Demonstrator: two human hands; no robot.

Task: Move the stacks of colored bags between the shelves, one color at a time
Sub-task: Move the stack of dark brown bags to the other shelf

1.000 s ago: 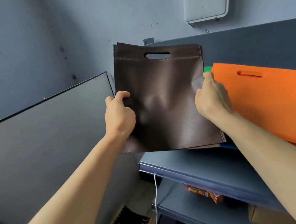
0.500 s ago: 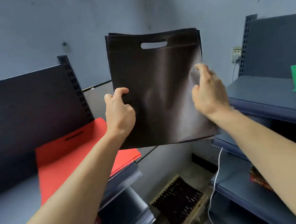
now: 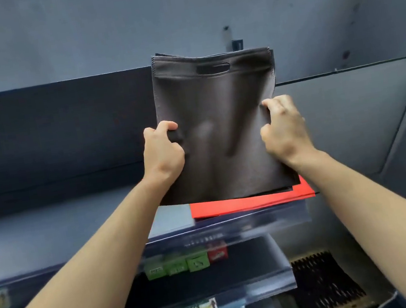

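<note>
A stack of dark brown bags (image 3: 220, 135) is held upright, handle cutout on top, just above the shelf (image 3: 74, 222). Its left edge is gripped by the left hand (image 3: 163, 154), thumb curled over the front. The right edge is pinched the same way by the right hand (image 3: 284, 130), so each grip is closed on the stack. Some red bags (image 3: 252, 202) are seen lying flat on the shelf, right under the brown stack's bottom edge. Green and red boxes (image 3: 187, 264) are lined up one level down, kinda blurred.
</note>
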